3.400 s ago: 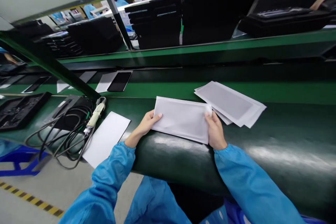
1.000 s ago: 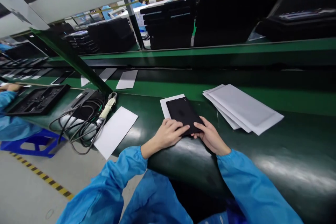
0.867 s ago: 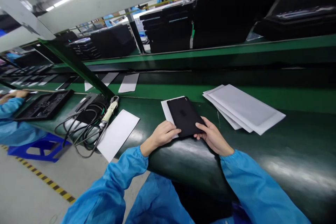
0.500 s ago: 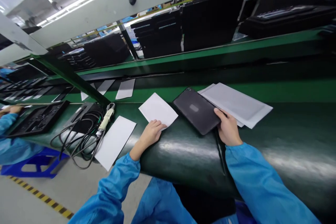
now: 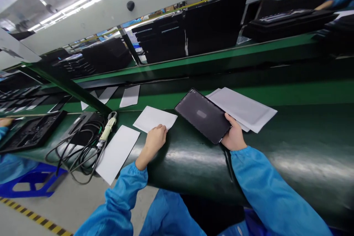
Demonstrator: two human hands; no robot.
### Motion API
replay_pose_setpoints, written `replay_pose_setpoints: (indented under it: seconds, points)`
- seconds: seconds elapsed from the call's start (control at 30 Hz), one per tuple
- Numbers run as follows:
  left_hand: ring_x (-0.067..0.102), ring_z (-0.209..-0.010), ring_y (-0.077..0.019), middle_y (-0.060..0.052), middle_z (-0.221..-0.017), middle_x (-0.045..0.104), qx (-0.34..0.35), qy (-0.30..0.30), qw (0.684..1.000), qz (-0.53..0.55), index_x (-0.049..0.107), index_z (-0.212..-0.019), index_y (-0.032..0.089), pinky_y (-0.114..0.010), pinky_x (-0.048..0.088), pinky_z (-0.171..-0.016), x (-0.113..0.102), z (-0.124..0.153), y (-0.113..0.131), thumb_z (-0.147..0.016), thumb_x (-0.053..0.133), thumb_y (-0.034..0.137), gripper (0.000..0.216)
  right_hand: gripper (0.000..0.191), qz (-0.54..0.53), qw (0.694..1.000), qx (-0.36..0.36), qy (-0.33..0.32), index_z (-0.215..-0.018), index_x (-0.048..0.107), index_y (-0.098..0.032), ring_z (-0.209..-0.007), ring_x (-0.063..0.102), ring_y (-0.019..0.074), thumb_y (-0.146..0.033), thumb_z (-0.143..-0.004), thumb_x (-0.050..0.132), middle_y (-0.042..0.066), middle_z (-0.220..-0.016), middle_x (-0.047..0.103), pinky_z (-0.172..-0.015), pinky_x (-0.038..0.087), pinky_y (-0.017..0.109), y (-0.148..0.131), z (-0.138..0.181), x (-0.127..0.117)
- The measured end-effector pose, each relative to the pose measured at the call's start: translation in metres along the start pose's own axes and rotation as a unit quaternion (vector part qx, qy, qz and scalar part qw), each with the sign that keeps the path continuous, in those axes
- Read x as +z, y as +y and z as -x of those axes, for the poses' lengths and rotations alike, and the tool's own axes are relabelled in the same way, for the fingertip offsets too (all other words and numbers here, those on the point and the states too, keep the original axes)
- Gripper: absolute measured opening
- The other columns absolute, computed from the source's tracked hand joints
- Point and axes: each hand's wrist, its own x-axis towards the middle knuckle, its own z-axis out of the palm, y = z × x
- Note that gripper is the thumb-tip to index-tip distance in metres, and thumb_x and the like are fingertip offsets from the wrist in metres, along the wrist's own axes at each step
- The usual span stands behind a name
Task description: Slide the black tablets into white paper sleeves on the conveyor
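Observation:
My right hand (image 5: 234, 137) grips the near corner of a dark tablet (image 5: 203, 115), back side up, tilted above the green belt (image 5: 304, 147). My left hand (image 5: 155, 141) is closed, pinching the near edge of a white sheet (image 5: 155, 118) that lies on the belt to the tablet's left. A stack of white sleeves (image 5: 243, 108) lies just right of the tablet, partly under it. Both arms wear blue sleeves.
Another white sheet (image 5: 117, 153) lies at the belt's near left edge beside a coil of cables with a tool (image 5: 83, 143). Black trays (image 5: 30, 132) sit further left by another person's blue sleeve (image 5: 8, 162). White sheets (image 5: 129, 96) ride the back conveyor. Stacked black trays (image 5: 212, 25) fill the shelf.
The tablet was lifted off the white sheet and carried right by my right hand. My left hand slid the sheet to the left. Earlier, both hands held a white sleeve.

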Motion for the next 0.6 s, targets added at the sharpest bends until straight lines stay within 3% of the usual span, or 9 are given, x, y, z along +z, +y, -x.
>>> replay_pose_setpoints:
  seconds: [0.13, 0.2, 0.37, 0.47, 0.6]
  points:
    - [0.064, -0.098, -0.0198, -0.006, -0.101, 0.069, 0.006, 0.043, 0.996, 0.079, 0.066, -0.092, 0.016, -0.029, 0.038, -0.076, 0.005, -0.003, -0.009, -0.1, 0.05, 0.023, 0.019, 0.026, 0.006, 0.998, 0.001, -0.064, -0.089, 0.07, -0.021, -0.096, 0.073, 0.0304, -0.04, -0.073, 0.076, 0.007, -0.096, 0.075, -0.087, 0.063, 0.047, 0.003, -0.009, -0.012]
    - [0.062, -0.09, -0.0168, -0.005, -0.093, 0.068, 0.002, 0.059, 0.988, 0.145, 0.065, -0.086, 0.015, -0.027, 0.039, -0.077, 0.011, -0.006, -0.014, -0.094, 0.059, 0.021, 0.012, 0.033, 0.023, 0.995, 0.003, -0.097, -0.09, 0.07, -0.021, -0.102, 0.072, 0.0326, -0.05, -0.074, 0.077, 0.008, -0.097, 0.075, -0.089, 0.062, 0.048, 0.006, -0.014, -0.019]
    - [0.048, -0.062, -0.0101, 0.002, -0.065, 0.056, -0.026, 0.007, 0.952, 0.305, 0.053, -0.07, 0.015, -0.023, 0.034, -0.064, 0.018, -0.017, -0.02, -0.08, 0.071, 0.03, 0.025, 0.06, 0.056, 0.987, -0.006, -0.151, -0.1, 0.073, -0.021, -0.11, 0.07, 0.0349, -0.077, -0.078, 0.069, 0.012, -0.096, 0.074, -0.09, 0.061, 0.051, 0.011, -0.016, -0.025]
    - [0.044, -0.057, -0.0094, 0.003, -0.057, 0.05, 0.003, -0.02, 0.947, 0.321, 0.047, -0.066, 0.016, -0.023, 0.032, -0.06, 0.015, -0.023, -0.022, -0.08, 0.066, 0.049, 0.04, 0.068, 0.072, 0.988, 0.0, -0.137, -0.102, 0.073, -0.021, -0.107, 0.071, 0.0335, -0.085, -0.08, 0.061, 0.012, -0.093, 0.074, -0.09, 0.062, 0.048, 0.011, -0.013, -0.023]
    - [0.045, -0.055, -0.0105, 0.001, -0.051, 0.046, 0.058, -0.046, 0.95, 0.303, 0.043, -0.061, 0.017, -0.024, 0.032, -0.059, 0.013, -0.032, -0.027, -0.086, 0.048, 0.064, 0.054, 0.065, 0.085, 0.99, -0.017, -0.115, -0.106, 0.072, -0.023, -0.102, 0.073, 0.0299, -0.082, -0.085, 0.058, 0.009, -0.091, 0.074, -0.088, 0.063, 0.043, 0.008, -0.008, -0.021]
